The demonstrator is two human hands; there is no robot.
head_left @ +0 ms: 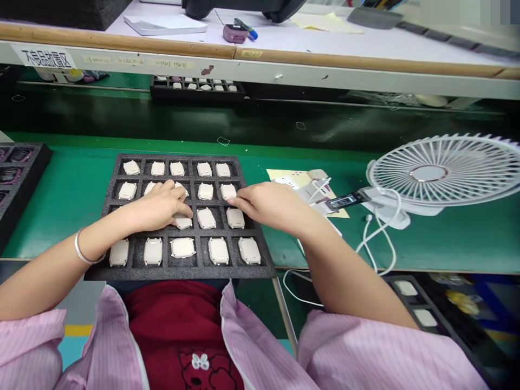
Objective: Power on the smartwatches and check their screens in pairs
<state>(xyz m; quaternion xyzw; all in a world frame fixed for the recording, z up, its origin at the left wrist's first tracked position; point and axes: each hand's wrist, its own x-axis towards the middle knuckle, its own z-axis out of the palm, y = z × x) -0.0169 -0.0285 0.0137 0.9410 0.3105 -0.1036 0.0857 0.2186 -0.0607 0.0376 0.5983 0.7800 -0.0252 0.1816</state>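
Both hands are resting on a black foam tray [122, 268] of small white casings: the left hand [156, 208] is lying over the middle rows, fingertips touching one casing [182, 221], while the right hand [272, 206] is touching another casing [228, 191] (second row). A white fan [442, 173] is sitting on the green mat [73, 189], well right.

A green-topped workbench [73, 189] carries a black foam tray [190, 271] at its near edge, its pockets filled with small white casings. Left of the tray, a second dark tray [18, 173] sits partly out of view. Right of the tray lie a yellow paper sheet [288, 176], what looks like a white power strip [314, 189], a white desk fan [442, 173] and loose white cable [379, 238].
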